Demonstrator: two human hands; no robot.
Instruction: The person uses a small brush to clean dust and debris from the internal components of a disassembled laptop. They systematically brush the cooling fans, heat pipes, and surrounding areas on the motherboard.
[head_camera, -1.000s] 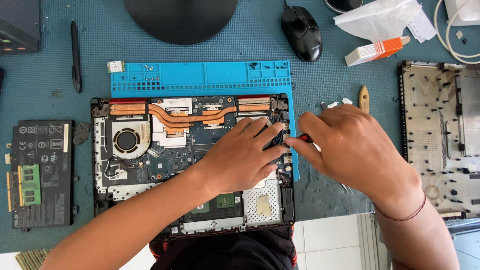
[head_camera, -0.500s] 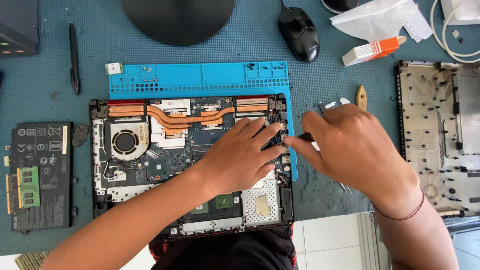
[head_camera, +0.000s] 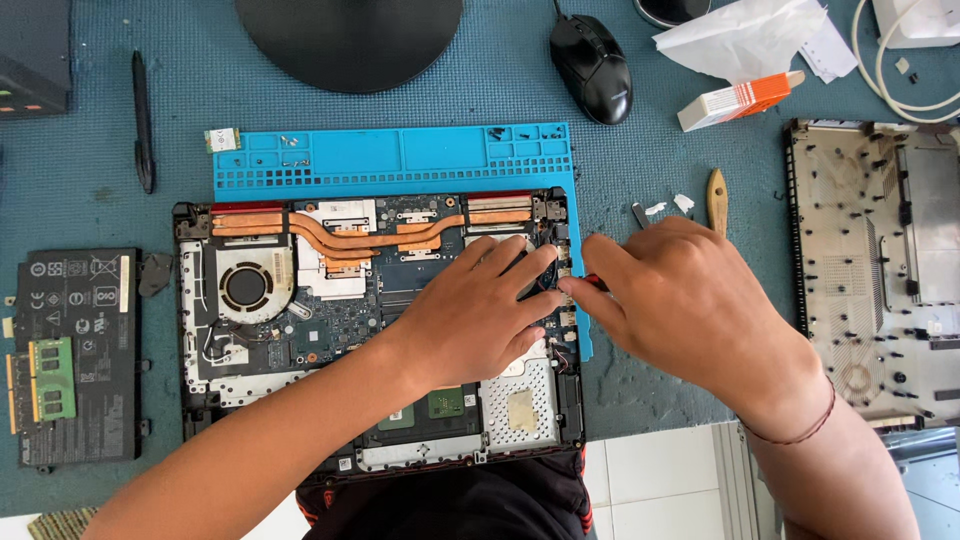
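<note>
Teal felt-topped workbench (head_camera: 680, 130) in bright even light, white floor tiles (head_camera: 650, 480) below its near edge

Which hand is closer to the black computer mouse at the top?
The right hand. It sits below the mouse and a little to its right, at the laptop's edge. The left hand rests on the laptop farther down and left.

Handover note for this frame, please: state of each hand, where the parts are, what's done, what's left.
Left hand: flat on the opened laptop, fingers at its right edge.
Right hand: pinching a small red-tipped tool at that same edge.
Done: bottom cover off, lying at right; battery with a green memory module on it, at left.
Left: fan and copper heat pipes remain mounted.
</note>
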